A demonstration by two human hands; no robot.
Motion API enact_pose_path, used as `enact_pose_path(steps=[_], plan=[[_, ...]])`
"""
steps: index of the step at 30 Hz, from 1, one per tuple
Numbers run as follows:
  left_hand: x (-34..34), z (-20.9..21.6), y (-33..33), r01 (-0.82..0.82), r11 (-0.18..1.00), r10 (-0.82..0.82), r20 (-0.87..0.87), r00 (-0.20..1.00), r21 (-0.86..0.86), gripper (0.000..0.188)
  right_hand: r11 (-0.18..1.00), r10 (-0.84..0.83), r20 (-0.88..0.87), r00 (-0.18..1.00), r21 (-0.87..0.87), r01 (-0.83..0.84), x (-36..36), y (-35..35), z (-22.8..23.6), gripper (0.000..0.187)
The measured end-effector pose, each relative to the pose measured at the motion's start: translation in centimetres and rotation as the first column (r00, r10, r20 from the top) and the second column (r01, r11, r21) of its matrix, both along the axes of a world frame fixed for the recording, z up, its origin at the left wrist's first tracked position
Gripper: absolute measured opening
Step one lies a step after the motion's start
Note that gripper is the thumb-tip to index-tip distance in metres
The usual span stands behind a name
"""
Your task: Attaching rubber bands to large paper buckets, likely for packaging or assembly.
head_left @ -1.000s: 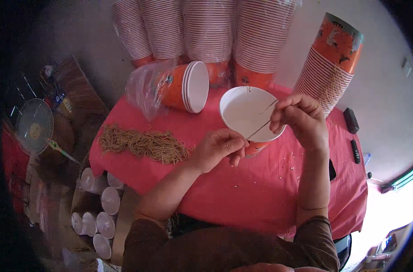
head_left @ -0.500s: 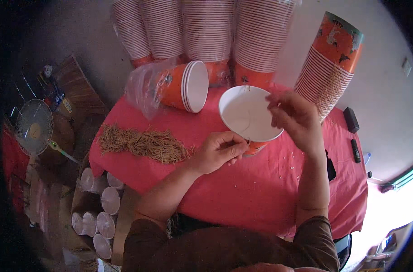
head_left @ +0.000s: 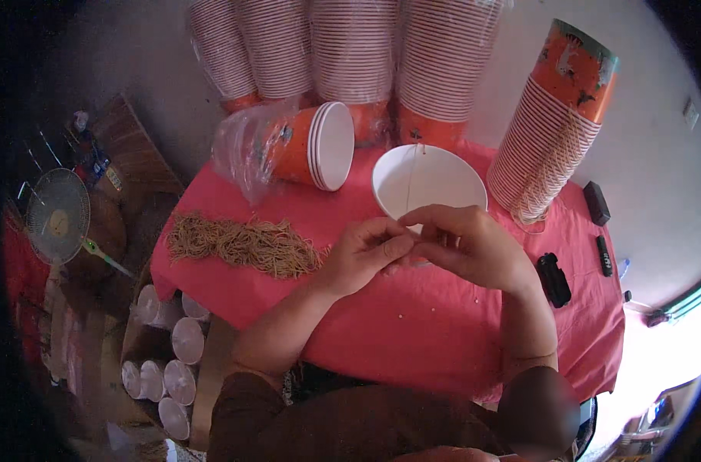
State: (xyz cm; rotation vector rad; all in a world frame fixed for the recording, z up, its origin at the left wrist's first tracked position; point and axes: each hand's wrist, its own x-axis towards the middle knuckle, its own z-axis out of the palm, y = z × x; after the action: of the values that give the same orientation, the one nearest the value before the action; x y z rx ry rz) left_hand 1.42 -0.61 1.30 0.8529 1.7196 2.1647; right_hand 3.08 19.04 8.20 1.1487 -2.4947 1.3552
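A white-lined paper bucket (head_left: 389,181), orange outside, stands open on the table in front of me. From its far rim a thin string (head_left: 412,181) crosses the opening down to my fingers at the near rim. My left hand (head_left: 370,254) is closed in a pinch there on the string. Against it, my right hand (head_left: 474,242) has its thumb and forefinger together on the string, other fingers curled. The fingers hide the exact grip and the near rim. Left of my hands lies a bundle of tan strings (head_left: 247,245).
Tall stacks of wrapped buckets (head_left: 350,61) stand behind; a leaning stack (head_left: 547,138) with strings draped on it is at right. Three nested buckets (head_left: 333,146) lie in plastic. A black case (head_left: 553,279) and small white beads (head_left: 433,309) rest on the red cloth (head_left: 412,350).
My right hand has come down and left from above the bucket's right rim to meet my left hand. The string now runs taut across the opening. My left hand has barely moved.
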Motion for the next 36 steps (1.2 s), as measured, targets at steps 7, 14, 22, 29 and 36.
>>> enact_pose_path(steps=[7,14,22,29,36], plan=[[-0.1,-0.2,0.1,-0.038,0.991,0.03,-0.063,0.998,-0.125,0.021,0.994,-0.05,-0.107,0.993,0.087,0.059,-0.1,0.3,0.3,0.011],[-0.4,-1.1,0.0,0.022,0.998,-0.024,-0.03,0.999,-0.059,0.023,0.985,-0.071,-0.222,0.973,0.138,0.103,-0.2,0.4,0.2,0.009],[-0.3,-0.4,0.1,-0.019,1.0,0.02,0.04,0.999,-0.013,0.02,0.981,-0.105,-0.21,0.972,0.138,0.136,-0.3,0.4,0.4,0.008],[-0.3,0.1,-0.1,0.003,1.0,-0.003,0.064,0.998,0.003,0.012,0.985,-0.089,-0.172,0.981,0.13,0.113,-0.2,0.3,0.4,0.007],[0.0,-0.7,0.7,-0.28,0.96,0.246,-0.415,0.876,-0.022,0.015,0.974,-0.103,-0.201,0.974,0.177,0.14,-1.0,1.5,0.7,0.008]])
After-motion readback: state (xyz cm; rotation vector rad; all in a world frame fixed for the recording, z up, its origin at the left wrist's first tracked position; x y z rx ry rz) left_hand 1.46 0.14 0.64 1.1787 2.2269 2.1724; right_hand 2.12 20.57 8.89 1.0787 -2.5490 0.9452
